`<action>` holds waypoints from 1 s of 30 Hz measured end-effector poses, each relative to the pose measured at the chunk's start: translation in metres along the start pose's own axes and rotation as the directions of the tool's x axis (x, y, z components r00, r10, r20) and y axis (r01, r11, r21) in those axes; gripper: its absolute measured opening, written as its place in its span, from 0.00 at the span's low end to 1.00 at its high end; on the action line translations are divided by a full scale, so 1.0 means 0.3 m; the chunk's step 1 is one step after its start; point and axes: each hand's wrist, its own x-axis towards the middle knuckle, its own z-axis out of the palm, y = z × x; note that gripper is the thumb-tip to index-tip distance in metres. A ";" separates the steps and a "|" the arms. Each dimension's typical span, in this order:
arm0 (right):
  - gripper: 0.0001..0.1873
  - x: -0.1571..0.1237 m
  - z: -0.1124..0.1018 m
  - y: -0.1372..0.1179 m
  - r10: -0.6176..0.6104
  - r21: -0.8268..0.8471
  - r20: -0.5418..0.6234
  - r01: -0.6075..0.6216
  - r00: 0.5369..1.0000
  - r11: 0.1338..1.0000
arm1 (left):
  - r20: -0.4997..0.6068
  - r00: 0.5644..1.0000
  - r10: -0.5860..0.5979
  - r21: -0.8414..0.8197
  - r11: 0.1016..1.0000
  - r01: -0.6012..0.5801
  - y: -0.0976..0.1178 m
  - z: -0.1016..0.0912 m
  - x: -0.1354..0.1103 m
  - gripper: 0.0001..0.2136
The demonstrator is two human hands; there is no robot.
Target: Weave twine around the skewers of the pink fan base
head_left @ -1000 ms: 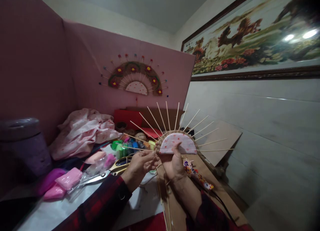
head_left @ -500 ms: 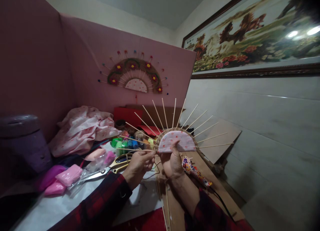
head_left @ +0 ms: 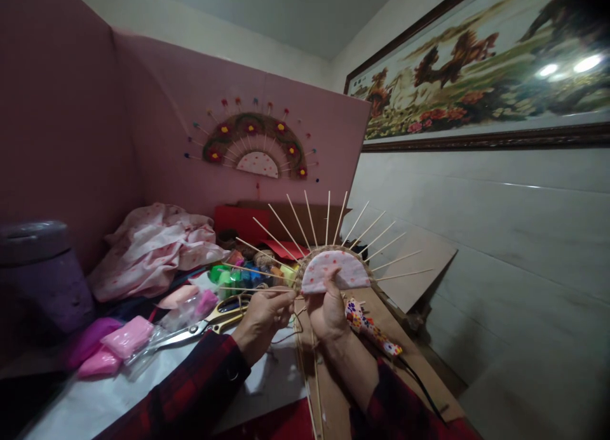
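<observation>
My right hand [head_left: 328,313] holds a half-round fan craft from below, its thumb pressed on the pink dotted fabric panel [head_left: 350,272]. Brown twine [head_left: 328,249] is wound in a band around the panel's curve, and several thin wooden sticks [head_left: 312,218] radiate outward from it. At the fan's lower left corner, the fingers of my left hand [head_left: 264,316] are pinched on the twine beside the lowest stick; the fingertips hide the exact grip. A loose strand hangs under them.
Gold-handled scissors [head_left: 210,326] lie left of my hands, near pink packets [head_left: 126,338] and colourful clay packs [head_left: 238,278]. A flower-patterned tool [head_left: 374,329] with a black cord rests on cardboard [head_left: 419,376] at right. A finished fan [head_left: 252,126] hangs on the pink board behind.
The fan's sticks, mainly on the right side, have swung slightly left as the fan turned a little. Both hands keep their hold; the whole view has shifted slightly.
</observation>
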 end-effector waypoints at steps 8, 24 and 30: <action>0.17 0.005 -0.012 0.008 0.033 0.018 0.068 -0.035 0.997 0.999 | -0.070 0.997 0.017 -0.028 0.999 -0.019 -0.013 -0.003 0.003 0.10; 0.13 0.007 -0.013 0.008 0.112 -0.106 0.107 -0.101 0.988 0.989 | 0.017 0.943 0.332 0.230 0.917 -0.327 0.007 -0.015 0.016 0.11; 0.12 0.001 -0.001 0.004 0.042 -0.084 0.107 -0.033 0.993 0.996 | 0.041 0.944 0.328 0.198 0.923 -0.329 0.011 -0.012 0.016 0.11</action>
